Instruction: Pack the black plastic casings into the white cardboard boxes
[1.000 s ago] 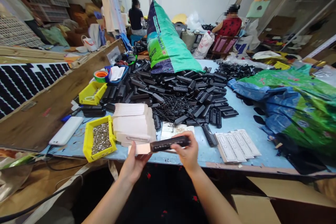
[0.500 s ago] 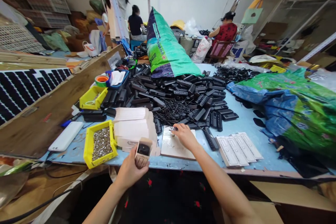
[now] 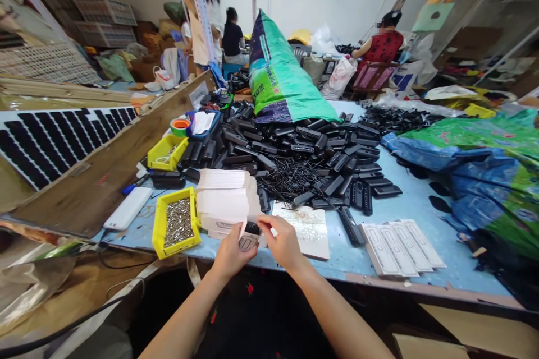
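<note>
My left hand [image 3: 231,253] holds a long black plastic part [image 3: 251,229] together with a white printed card [image 3: 247,242], end-on toward me, at the table's near edge. My right hand [image 3: 283,242] pinches the top of the same black part with its fingertips. Right behind my hands stands a stack of white cards [image 3: 225,197]. A white board [image 3: 306,225] lies just right of them. Beyond it spreads a tangle of thin black ties [image 3: 289,175] and a large heap of black plastic parts [image 3: 295,143].
A yellow bin of small metal pieces [image 3: 177,223], a white phone-like slab [image 3: 128,207] and a second yellow bin [image 3: 167,151] sit left. Flat white cards [image 3: 402,244] lie right. Green-blue sacks [image 3: 475,162] crowd the right; another sack [image 3: 280,76] stands behind. People sit at the back.
My right hand left the white board and came back to the black part in my left hand. My left hand lifted slightly toward the card stack. The view shifted left.
</note>
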`<move>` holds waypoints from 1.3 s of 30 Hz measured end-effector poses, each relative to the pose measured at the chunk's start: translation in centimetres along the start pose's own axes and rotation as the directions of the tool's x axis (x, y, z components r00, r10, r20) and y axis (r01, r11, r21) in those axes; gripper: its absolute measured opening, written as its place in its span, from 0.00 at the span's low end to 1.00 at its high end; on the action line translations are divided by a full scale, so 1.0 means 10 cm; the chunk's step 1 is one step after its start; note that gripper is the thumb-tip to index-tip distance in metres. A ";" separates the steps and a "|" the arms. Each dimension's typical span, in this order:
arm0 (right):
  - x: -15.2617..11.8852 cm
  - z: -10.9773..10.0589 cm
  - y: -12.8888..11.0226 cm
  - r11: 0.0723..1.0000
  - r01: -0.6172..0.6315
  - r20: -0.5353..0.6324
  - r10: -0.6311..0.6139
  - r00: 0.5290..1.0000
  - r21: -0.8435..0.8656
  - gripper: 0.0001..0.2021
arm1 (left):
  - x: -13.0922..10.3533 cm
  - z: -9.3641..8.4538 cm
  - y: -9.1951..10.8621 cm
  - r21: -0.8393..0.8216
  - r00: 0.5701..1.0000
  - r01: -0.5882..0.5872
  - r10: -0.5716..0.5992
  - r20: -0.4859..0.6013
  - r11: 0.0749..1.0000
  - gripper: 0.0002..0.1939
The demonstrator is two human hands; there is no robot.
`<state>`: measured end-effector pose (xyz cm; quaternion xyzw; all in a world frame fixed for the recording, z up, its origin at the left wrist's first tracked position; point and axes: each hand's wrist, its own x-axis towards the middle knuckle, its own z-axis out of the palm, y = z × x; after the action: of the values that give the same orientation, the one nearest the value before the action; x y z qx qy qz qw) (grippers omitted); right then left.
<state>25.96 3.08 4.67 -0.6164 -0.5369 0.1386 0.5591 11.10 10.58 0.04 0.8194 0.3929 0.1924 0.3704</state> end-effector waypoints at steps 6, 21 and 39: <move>-0.02 0.06 0.24 0.994 -0.107 0.061 0.105 0.993 0.026 0.12 | 0.01 0.06 -0.15 0.029 0.963 -0.221 0.223 -0.149 0.975 0.31; -0.02 0.25 0.49 0.782 -0.402 0.023 0.446 0.895 0.476 0.19 | 0.14 0.09 -0.17 0.032 0.956 -0.289 0.290 -0.032 0.957 0.31; -0.15 0.29 0.28 0.948 -0.063 0.084 0.038 0.996 0.313 0.19 | 0.16 0.05 -0.09 -0.107 0.989 -0.089 0.100 0.106 0.990 0.52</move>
<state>24.58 3.99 0.71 -0.5271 -0.5129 0.2603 0.6256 11.99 11.99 -0.93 0.8267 0.3220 0.1837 0.4233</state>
